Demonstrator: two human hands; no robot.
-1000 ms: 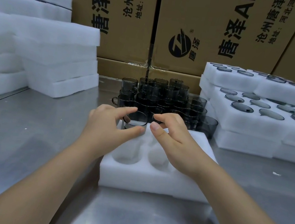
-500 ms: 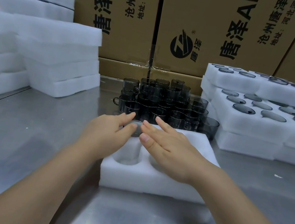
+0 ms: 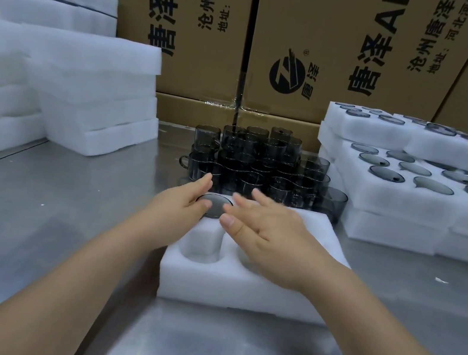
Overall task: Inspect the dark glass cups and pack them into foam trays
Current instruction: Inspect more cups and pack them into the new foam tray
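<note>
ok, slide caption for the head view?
Left hand and right hand flank a cup sunk in the tray; loose cups behind.

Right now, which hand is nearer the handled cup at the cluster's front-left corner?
Left. Left hand lies just in front of that cup, fingertips almost reaching it; right hand sits further right, over the foam tray.

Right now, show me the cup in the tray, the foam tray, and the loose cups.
cup in the tray (image 3: pixel 214 209): head view, its dark top.
foam tray (image 3: pixel 237 293): head view, bare front wall.
loose cups (image 3: pixel 259 166): head view, pile's middle.
</note>
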